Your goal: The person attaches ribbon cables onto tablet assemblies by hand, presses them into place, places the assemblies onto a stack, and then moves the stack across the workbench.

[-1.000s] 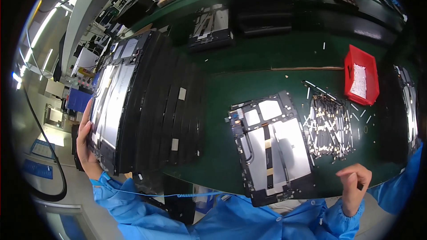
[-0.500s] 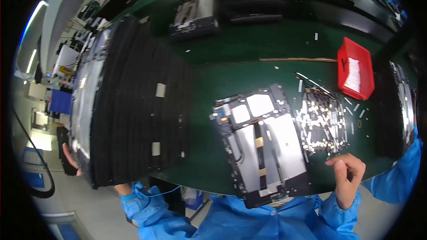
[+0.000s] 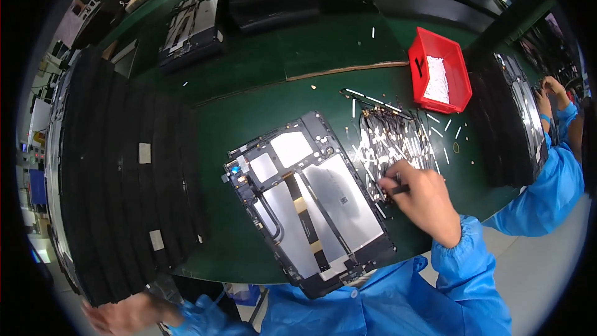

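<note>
Silver and black parts are exposed in the opened tablet (image 3: 339, 202), which is laid face-up at the near middle of the green surface (image 3: 217, 134), its near end reaching the edge by the blue smock (image 3: 339, 311). Compared with a second ago, the right grip (image 3: 426, 202) has been brought from the near right edge to the pile of thin cables (image 3: 398, 140), just right of the tablet; it is closed, and a small dark piece (image 3: 400, 190) appears to be pinched between thumb and finger. The left grip (image 3: 127, 314), earlier seen along the left side of the tall stack of black devices (image 3: 124, 168), is now found at the stack's near end, blurred; whether it is open or closed, or touching the stack, cannot be told. Loose white strips (image 3: 447, 126) are scattered right of the cables, and beyond them white slips (image 3: 437, 81) are held in the red bin (image 3: 460, 81). The whole view has been turned, so everything is shown farther left, while the tablet is kept beside the cables as before. At the far right, past another dark stack (image 3: 494, 130), a co-worker's hands (image 3: 553, 90) have come into view.
</note>
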Demonstrator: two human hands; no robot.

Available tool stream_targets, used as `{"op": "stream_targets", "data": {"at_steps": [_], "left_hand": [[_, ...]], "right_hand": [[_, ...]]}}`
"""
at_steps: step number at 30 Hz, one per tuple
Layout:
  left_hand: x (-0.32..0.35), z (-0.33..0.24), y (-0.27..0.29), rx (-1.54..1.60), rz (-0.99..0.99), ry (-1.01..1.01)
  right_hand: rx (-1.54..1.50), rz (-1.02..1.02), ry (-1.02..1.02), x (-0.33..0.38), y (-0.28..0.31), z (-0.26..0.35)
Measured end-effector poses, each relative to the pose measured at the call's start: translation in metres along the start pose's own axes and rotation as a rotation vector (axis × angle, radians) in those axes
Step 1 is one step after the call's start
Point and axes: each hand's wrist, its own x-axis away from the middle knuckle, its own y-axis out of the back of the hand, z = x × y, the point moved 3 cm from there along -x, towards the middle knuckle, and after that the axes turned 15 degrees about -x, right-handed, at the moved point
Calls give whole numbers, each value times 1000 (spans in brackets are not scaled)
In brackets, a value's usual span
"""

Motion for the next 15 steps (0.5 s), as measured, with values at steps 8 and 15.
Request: {"op": "stream_targets", "data": {"at_steps": [8, 15], "left_hand": [[94, -53, -21, 141, 662, 92], [108, -87, -21, 198, 1286, 409]], "right_hand": [[294, 204, 30, -16, -24, 21], [85, 270, -35, -5, -5, 10]]}}
